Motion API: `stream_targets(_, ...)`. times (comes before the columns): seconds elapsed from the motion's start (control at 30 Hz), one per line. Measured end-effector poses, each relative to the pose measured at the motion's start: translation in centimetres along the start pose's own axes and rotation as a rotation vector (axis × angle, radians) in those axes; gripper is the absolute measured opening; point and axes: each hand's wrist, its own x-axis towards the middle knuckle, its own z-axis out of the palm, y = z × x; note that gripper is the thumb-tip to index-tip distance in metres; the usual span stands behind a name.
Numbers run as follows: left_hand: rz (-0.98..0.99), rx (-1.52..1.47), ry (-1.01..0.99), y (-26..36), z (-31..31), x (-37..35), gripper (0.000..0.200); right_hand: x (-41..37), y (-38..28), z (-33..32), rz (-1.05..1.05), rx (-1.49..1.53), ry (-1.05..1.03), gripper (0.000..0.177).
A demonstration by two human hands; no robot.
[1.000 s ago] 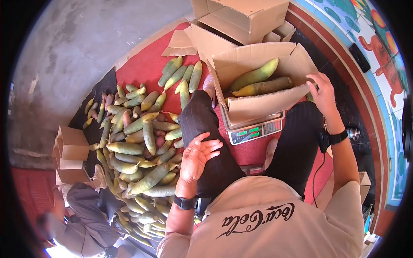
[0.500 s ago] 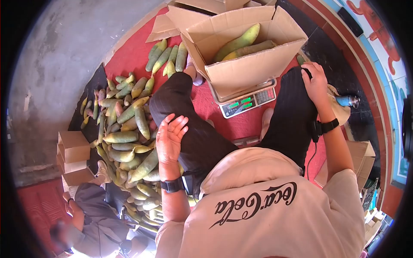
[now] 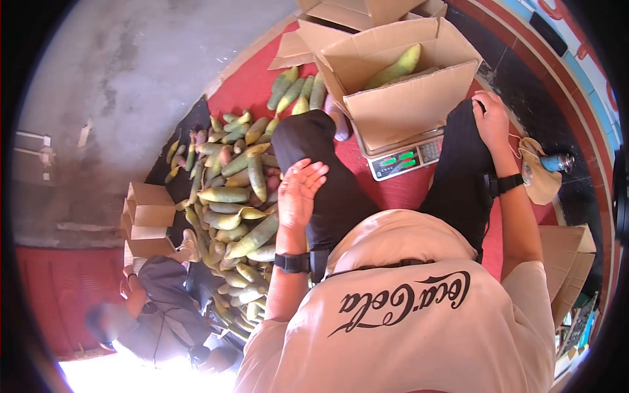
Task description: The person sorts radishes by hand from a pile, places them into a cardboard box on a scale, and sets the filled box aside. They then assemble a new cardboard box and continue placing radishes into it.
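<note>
- The left hand (image 3: 303,195), at ten o'clock from the waist (image 3: 401,245), was half-open, palm up and empty.
- The right hand (image 3: 493,121), at one, lay loosely bent, its weight seemingly borne by the knee (image 3: 462,121); it gripped nothing visible.
- At twelve, the carton (image 3: 409,108) contained green radishes (image 3: 401,64); the scale (image 3: 386,173) supported it, readout facing the person.

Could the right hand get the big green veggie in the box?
Probably yes. The right hand is near, on the knee, and the box is open above the green vegetable. A cardboard wall stands between, so it would have to reach over.
</note>
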Motion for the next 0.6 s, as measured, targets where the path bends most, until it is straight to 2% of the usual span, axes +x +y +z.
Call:
stream_targets(0.33,0.037,-0.078,-0.172,1.2,1.9,-2.5,0.037,-0.6,0.7,-0.4,0.041,0.006,-0.001,0.007)
stream_targets(0.6,-0.003,-0.01,-0.097,1.7,-0.4,-5.3,0.042,-0.3,0.0,-0.2,0.006,0.035,0.019,0.007)
